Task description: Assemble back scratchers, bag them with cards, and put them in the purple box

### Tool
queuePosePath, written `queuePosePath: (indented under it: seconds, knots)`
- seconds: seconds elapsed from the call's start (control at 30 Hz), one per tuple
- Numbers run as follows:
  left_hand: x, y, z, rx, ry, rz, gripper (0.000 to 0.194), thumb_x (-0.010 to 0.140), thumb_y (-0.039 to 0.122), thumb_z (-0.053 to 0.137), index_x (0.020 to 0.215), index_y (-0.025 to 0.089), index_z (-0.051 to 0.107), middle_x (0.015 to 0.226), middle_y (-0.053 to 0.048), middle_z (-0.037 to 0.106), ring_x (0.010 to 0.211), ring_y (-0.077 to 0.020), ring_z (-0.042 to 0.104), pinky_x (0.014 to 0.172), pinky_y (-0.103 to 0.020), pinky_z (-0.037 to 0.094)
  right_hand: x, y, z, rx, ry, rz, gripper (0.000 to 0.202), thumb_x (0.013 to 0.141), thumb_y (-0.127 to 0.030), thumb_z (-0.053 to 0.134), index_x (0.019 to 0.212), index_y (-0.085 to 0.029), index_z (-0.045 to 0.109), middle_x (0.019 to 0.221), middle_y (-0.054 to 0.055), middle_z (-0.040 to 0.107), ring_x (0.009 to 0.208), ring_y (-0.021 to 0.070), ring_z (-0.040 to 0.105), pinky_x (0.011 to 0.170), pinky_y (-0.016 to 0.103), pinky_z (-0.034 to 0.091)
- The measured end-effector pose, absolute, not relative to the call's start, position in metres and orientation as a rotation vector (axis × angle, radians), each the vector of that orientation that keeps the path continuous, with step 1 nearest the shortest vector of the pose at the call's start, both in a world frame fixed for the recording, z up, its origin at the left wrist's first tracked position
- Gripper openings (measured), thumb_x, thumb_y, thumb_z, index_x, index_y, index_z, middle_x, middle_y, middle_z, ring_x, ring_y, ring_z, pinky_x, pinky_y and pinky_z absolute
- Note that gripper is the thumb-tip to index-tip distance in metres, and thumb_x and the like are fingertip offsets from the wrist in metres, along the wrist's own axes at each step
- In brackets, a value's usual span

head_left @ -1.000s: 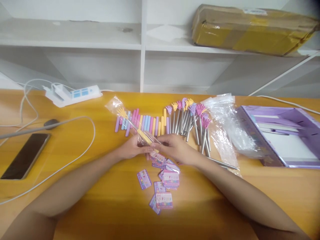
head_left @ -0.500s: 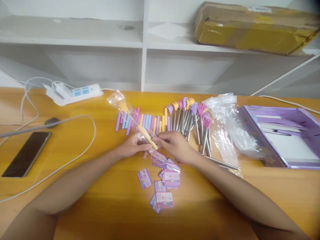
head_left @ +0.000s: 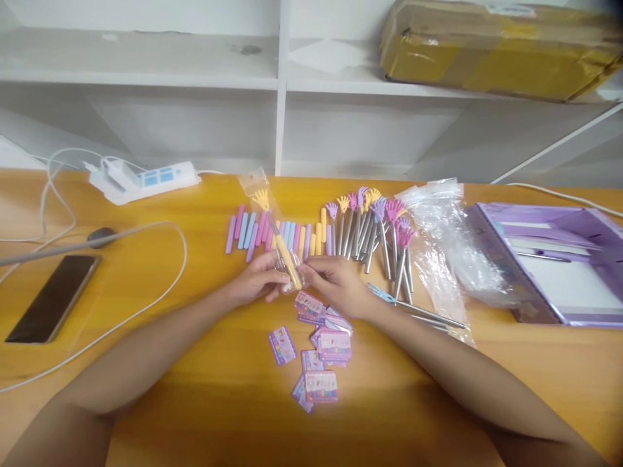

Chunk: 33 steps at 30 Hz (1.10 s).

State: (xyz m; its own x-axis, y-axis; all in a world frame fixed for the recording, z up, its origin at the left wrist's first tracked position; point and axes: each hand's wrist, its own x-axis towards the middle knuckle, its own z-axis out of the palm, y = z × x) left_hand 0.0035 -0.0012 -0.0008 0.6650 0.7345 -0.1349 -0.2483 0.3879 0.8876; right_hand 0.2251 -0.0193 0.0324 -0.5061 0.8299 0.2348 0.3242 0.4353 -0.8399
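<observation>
A back scratcher (head_left: pixel 283 250) with a yellow hand-shaped head and yellow handle lies tilted inside a clear plastic bag (head_left: pixel 254 181). My left hand (head_left: pixel 260 277) is closed on the bagged handle from the left. At its lower right, my right hand (head_left: pixel 335 279) pinches the bag beside the handle's end; its fingertips are partly hidden. Just below are several small purple-and-pink printed cards (head_left: pixel 334 346), loosely piled. Behind my hands lies a row of pastel handle tubes (head_left: pixel 250 231). Right of them are several metal-rod scratchers (head_left: pixel 381 224) with coloured hand-shaped heads.
Clear plastic bags (head_left: pixel 452 240) lie at the right, beside a purple box (head_left: pixel 540 292). On the left are a phone (head_left: pixel 52 298), a power strip (head_left: pixel 146 181) and a looping white cable (head_left: pixel 182 272). A taped carton (head_left: pixel 501 55) sits on the shelf above.
The bagged back scratcher has swung more upright, its head moving right. The bag has bunched lower around the handle. My right hand has shifted slightly, and a blue scratcher head now shows beside its wrist.
</observation>
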Motion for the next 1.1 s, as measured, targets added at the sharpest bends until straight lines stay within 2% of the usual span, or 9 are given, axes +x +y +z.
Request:
queuePosePath:
  seconds: [0.4, 0.57, 0.77, 0.9, 1.0, 1.1]
  knots:
    - [0.002, -0.001, -0.003, 1.039, 0.649, 0.737, 0.04, 0.08, 0.035, 0.084, 0.108, 0.015, 0.064, 0.073, 0.001, 0.069, 0.038, -0.0027, 0.043, 0.035, -0.016, 0.027, 0.225, -0.018, 0.014, -0.857, -2.03, 0.915, 0.048, 0.113, -0.036, 0.047, 0.068, -0.019, 0.041, 0.066, -0.002, 0.042, 0.062, 0.0098, 0.042, 0.063, 0.026, 0.034]
    - [0.001, -0.003, -0.004, 1.078, 0.698, 0.724, 0.041, 0.081, 0.033, 0.082, 0.113, 0.016, 0.061, 0.074, 0.003, 0.066, 0.041, -0.0033, 0.043, 0.035, -0.015, 0.027, 0.226, -0.018, 0.018, -0.893, -2.08, 0.947, 0.049, 0.112, -0.039, 0.046, 0.068, -0.019, 0.04, 0.066, -0.002, 0.043, 0.061, 0.0094, 0.042, 0.062, 0.027, 0.034]
    - [0.003, -0.003, -0.002, 1.017, 0.736, 0.775, 0.04, 0.075, 0.029, 0.082, 0.107, 0.017, 0.063, 0.072, 0.003, 0.065, 0.043, -0.0049, 0.042, 0.036, -0.017, 0.022, 0.228, -0.015, 0.022, -0.919, -2.067, 1.074, 0.048, 0.112, -0.041, 0.047, 0.069, -0.019, 0.042, 0.066, -0.004, 0.04, 0.061, 0.0083, 0.038, 0.061, 0.025, 0.033]
    - [0.005, -0.003, -0.002, 0.915, 0.784, 0.877, 0.042, 0.072, 0.035, 0.084, 0.105, 0.016, 0.066, 0.066, 0.006, 0.059, 0.045, -0.006, 0.043, 0.04, -0.018, 0.028, 0.229, -0.015, 0.026, -0.869, -2.131, 1.093, 0.046, 0.11, -0.037, 0.048, 0.069, -0.019, 0.043, 0.066, -0.004, 0.041, 0.061, 0.0082, 0.038, 0.06, 0.025, 0.033]
    - [0.007, 0.0, 0.001, 0.832, 0.844, 1.018, 0.041, 0.08, 0.044, 0.081, 0.109, 0.018, 0.068, 0.066, 0.006, 0.058, 0.047, -0.0079, 0.046, 0.042, -0.019, 0.033, 0.229, -0.02, 0.029, -0.715, -2.279, 1.124, 0.042, 0.108, -0.032, 0.052, 0.068, -0.018, 0.047, 0.065, -0.004, 0.045, 0.06, 0.0082, 0.039, 0.061, 0.025, 0.034]
    - [0.008, 0.005, 0.005, 0.779, 0.827, 1.159, 0.036, 0.087, 0.048, 0.075, 0.107, 0.02, 0.067, 0.061, 0.007, 0.052, 0.045, -0.0081, 0.043, 0.041, -0.019, 0.033, 0.227, -0.028, 0.036, -0.584, -2.423, 1.205, 0.039, 0.106, -0.028, 0.057, 0.069, -0.018, 0.054, 0.066, -0.003, 0.049, 0.062, 0.0086, 0.044, 0.064, 0.026, 0.036]
